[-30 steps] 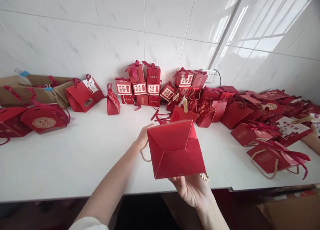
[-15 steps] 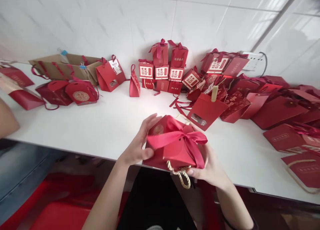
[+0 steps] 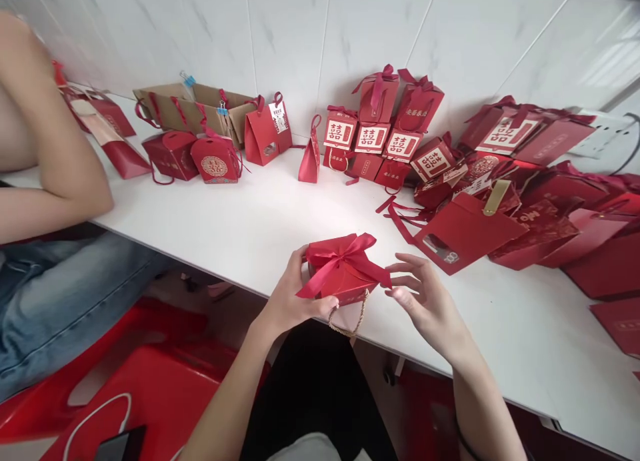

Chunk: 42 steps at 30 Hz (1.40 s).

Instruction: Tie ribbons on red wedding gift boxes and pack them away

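A red gift box [image 3: 345,284] with a ribbon bow [image 3: 343,257] on top and a gold rope handle [image 3: 353,324] hanging at its front is held over the table's near edge. My left hand [image 3: 295,294] grips its left side, thumb at the front and fingers behind. To the right of the box, my right hand [image 3: 425,301] is open with fingers spread. Its thumb and fingertips are close to the bow's right tail; whether they touch it I cannot tell. A flat red box with a clear window [image 3: 467,231] lies beyond that hand.
Stacked red boxes [image 3: 373,137] stand against the tiled wall, with more piled at the right [image 3: 530,181]. A cardboard tray [image 3: 230,121] and small red boxes [image 3: 215,161] are at the left. Another person's bent arm [image 3: 75,161] rests at the table's left edge.
My right hand has let go of the box and opened to its right. My left hand still holds the box. The view has swung left, showing more of the other person.
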Each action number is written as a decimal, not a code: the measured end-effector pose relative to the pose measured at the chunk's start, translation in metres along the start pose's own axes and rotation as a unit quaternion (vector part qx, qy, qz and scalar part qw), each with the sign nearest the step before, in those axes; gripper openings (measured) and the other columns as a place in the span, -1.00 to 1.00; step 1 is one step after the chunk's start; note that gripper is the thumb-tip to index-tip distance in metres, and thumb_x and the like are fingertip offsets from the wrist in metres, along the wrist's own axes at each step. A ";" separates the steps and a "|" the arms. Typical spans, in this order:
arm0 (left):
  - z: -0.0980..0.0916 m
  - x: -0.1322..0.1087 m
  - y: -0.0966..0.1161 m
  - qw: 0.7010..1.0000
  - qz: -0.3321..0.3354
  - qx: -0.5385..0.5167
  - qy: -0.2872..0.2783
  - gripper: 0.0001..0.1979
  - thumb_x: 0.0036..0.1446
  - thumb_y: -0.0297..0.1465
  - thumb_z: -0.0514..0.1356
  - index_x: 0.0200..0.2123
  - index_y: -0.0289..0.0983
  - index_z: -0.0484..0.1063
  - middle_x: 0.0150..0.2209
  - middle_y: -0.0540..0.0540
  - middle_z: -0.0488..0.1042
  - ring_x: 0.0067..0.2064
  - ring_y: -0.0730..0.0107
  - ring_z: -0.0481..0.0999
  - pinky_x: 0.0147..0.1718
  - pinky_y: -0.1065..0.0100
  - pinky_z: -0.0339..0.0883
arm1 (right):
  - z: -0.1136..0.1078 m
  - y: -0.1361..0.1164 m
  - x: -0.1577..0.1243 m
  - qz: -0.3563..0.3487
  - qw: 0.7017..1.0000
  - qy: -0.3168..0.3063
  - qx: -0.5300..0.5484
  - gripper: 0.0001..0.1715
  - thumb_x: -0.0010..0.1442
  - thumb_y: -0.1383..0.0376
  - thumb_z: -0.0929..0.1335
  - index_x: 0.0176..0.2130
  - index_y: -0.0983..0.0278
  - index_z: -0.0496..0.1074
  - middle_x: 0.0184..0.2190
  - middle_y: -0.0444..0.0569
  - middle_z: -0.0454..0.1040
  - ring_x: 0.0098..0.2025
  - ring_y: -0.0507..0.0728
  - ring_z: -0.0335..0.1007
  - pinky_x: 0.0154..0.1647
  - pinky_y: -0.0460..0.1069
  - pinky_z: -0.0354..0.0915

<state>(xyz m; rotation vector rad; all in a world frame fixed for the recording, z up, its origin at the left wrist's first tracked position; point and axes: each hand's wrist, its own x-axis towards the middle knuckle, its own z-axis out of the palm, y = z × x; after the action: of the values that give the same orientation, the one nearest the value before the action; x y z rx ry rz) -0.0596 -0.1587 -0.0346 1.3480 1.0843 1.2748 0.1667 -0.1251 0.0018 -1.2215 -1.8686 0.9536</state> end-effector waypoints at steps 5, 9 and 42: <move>0.003 0.002 0.003 0.998 0.018 0.055 -0.003 -0.12 -0.19 -0.28 0.39 0.17 -0.20 0.02 0.15 -0.23 0.17 0.14 0.00 0.27 0.00 0.05 0.35 | 0.016 -0.015 0.009 0.002 0.997 0.011 -0.075 -0.62 0.21 -0.01 0.26 -0.41 0.23 0.23 -0.47 -0.12 0.36 -0.44 0.04 0.32 -0.40 -0.05 0.34; 0.006 0.003 0.002 0.994 0.029 0.104 0.022 -0.12 -0.23 -0.30 0.41 0.17 -0.16 0.09 0.14 -0.19 0.21 0.13 -0.01 0.28 0.07 0.01 0.27 | 0.018 -0.020 0.013 0.000 0.998 -0.007 -0.059 -0.59 0.26 0.04 0.23 -0.49 0.23 0.19 -0.58 -0.19 0.25 -0.53 0.00 0.22 -0.40 -0.06 0.33; 0.006 0.013 -0.008 0.963 0.130 0.229 0.059 -0.35 -0.07 -0.40 0.28 0.08 -0.11 0.08 0.06 -0.17 0.08 0.14 0.06 0.20 -0.01 0.03 0.36 | 0.022 -0.027 0.027 -0.013 0.994 -0.008 -0.107 -0.50 0.23 -0.11 0.16 -0.51 0.19 0.07 -0.66 -0.22 0.15 -0.61 0.02 0.05 -0.57 -0.07 0.07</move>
<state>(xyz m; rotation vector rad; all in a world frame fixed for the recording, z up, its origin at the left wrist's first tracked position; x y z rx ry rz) -0.0529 -0.1455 -0.0402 1.8271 1.3781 1.3566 0.1284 -0.1119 0.0190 -1.3139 -2.0351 0.7672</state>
